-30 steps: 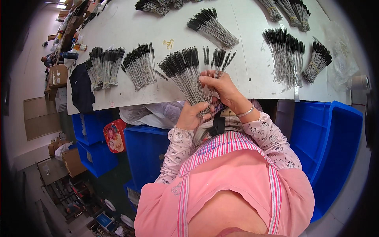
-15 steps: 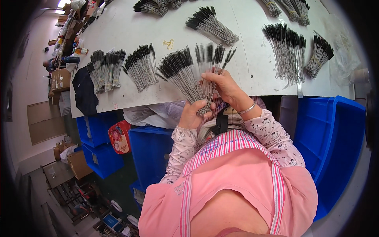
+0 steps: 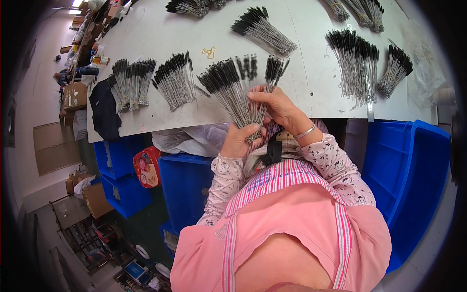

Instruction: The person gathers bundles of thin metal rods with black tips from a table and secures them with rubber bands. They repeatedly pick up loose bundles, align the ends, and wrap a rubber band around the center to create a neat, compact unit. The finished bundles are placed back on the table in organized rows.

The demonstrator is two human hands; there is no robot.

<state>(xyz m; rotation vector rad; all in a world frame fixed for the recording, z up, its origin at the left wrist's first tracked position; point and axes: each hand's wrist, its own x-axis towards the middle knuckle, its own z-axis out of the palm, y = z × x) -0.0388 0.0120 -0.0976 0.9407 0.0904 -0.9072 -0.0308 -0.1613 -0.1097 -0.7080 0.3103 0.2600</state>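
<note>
A fanned bunch of wire brushes [image 3: 224, 86], with black bristle heads and thin metal stems, is held up over the table's near edge. My left hand [image 3: 239, 140] closes round the lower stem ends, thumb across the front. Higher up on the right side, my right hand [image 3: 278, 108] pinches the stems of a few brushes between thumb and fingers. A gap separates these from the larger part of the fan. Bundled brushes [image 3: 173, 82] lie just left of the held bunch, and more brushes [image 3: 265, 31] rest beyond it.
The white table [image 3: 301, 92] carries further brush bundles [image 3: 352, 63] at right and a yellow band [image 3: 209, 52] in the middle. Dark cloth [image 3: 103, 112] hangs over its left edge. Blue bins [image 3: 406, 170] stand below on both sides. Clear plastic [image 3: 424, 63] lies far right.
The brushes in my right hand have shifted, and the gap between them and the rest of the fan is wider. My left hand has kept its grip on the stem ends.
</note>
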